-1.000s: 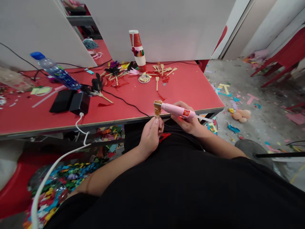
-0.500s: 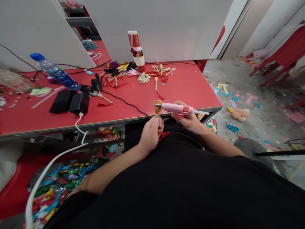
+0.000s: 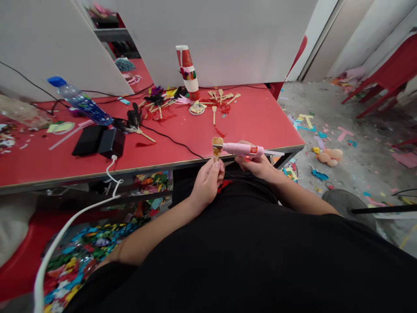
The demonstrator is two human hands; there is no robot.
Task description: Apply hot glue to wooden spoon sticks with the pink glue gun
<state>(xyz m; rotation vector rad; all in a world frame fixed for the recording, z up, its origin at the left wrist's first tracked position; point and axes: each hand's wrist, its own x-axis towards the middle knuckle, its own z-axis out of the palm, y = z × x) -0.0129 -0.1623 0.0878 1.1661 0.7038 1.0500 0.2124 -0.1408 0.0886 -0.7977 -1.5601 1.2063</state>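
Red tbl [image 3: 257, 115] cluttered, flr [image 3: 317, 98] scrap-strewn; R hand [image 3: 256, 166] w/ glue gun [image 3: 239, 149].

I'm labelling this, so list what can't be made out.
Head view: lower end of heart-topped stick, hidden by left hand.
Head view: handle of pink glue gun, covered by right hand.
Head view: lettering on bottle, too small.
Head view: end of white cable, cut off by bottom edge.

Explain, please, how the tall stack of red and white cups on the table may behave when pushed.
The cup stack may tip easily, since it stands tall on a narrow base. It is probably light for its size, as its walls look like paper. It might also separate, being apparently several pieces set end to end.
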